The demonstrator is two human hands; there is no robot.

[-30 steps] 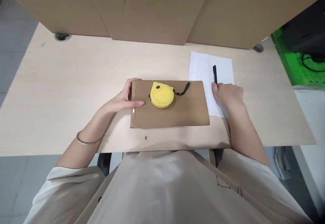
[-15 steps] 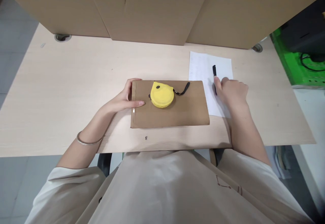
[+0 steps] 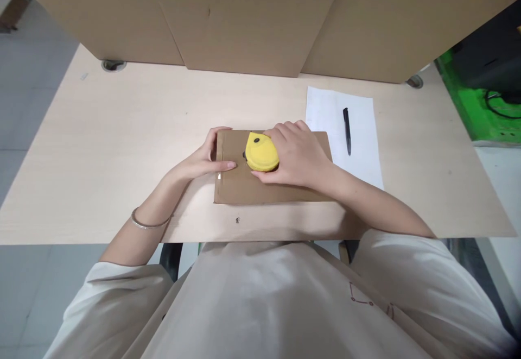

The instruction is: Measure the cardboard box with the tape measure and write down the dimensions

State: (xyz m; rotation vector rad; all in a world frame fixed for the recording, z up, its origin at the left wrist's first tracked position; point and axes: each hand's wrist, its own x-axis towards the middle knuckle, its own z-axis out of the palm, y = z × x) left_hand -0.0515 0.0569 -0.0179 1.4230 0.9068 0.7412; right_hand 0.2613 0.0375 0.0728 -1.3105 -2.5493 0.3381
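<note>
Desk meets brown panels, left hand clasping cardboard box, right hand curled round yellow object.

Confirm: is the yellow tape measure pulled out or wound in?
Wound in, it seems: no tape stretches from the yellow tape measure across the cardboard box; the right hand covers its right side.

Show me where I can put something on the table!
There's room on the table left of the left hand, out to the table's left edge, and right of the paper, out to the right edge. The middle is crowded: the left hand holds the box, the right hand grips the yellow tape measure, and a pen lies on the paper.
</note>
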